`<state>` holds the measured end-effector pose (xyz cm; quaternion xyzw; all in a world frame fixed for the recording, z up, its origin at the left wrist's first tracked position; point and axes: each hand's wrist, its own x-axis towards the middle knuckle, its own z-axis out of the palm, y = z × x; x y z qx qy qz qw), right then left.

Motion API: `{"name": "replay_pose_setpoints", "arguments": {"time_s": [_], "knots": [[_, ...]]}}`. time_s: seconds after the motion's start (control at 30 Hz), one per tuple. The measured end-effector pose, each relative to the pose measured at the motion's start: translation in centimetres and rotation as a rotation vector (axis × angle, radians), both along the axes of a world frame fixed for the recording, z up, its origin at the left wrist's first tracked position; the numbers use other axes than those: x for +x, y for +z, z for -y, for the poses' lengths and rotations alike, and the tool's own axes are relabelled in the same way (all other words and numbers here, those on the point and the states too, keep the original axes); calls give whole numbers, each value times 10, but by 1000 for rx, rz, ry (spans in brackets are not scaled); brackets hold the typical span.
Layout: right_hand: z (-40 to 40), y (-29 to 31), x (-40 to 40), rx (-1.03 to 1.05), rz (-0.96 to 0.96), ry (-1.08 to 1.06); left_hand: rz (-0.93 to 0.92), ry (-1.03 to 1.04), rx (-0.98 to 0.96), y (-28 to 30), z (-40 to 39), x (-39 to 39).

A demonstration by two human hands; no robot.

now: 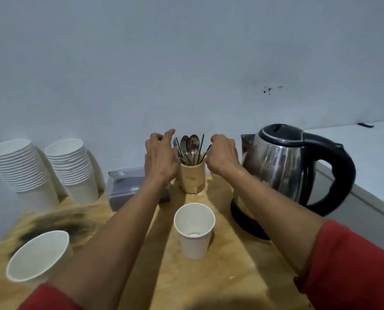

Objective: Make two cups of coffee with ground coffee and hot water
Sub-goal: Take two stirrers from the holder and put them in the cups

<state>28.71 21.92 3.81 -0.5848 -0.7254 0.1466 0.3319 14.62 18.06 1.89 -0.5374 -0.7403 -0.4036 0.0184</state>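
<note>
Two white paper cups stand on the wooden table (231,265): one cup (195,229) in the middle and another cup (38,256) at the front left. Behind the middle cup a bamboo holder (192,177) carries spoons (192,145), forks and thin dark stir sticks. My left hand (160,156) hovers at the holder's left side with fingers spread and nothing in it. My right hand (223,153) is at the holder's right side, fingers pinched on a dark stir stick (206,152). A clear container of dark ground coffee (128,189) with a spoon on top lies left of the holder.
A steel electric kettle (282,173) with a black handle sits on its base at the right. Two stacks of white paper cups, the outer stack (21,171) and the inner stack (73,168), stand at the back left against the wall. A dark stain marks the table's left part.
</note>
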Motion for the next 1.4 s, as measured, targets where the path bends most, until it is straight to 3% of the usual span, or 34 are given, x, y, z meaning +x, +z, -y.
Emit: {"name": "replay_pose_setpoints", "arguments": {"time_s": [0.17, 0.5, 0.8, 1.2, 1.4], "knots": [[-12, -7, -2, 21, -29, -1, -119, 20, -79, 10, -20, -3], [-15, -4, -2, 32, -134, 75, -147, 64, 17, 16, -29, 2], [-16, 0, -5, -123, -320, 99, 60, 31, 23, 27, -31, 5], [24, 49, 4, 195, -182, 152, 256, 53, 330, 90, 41, -4], [77, 84, 14, 365, -120, 239, 203, 105, 396, 117, 115, -27]]}}
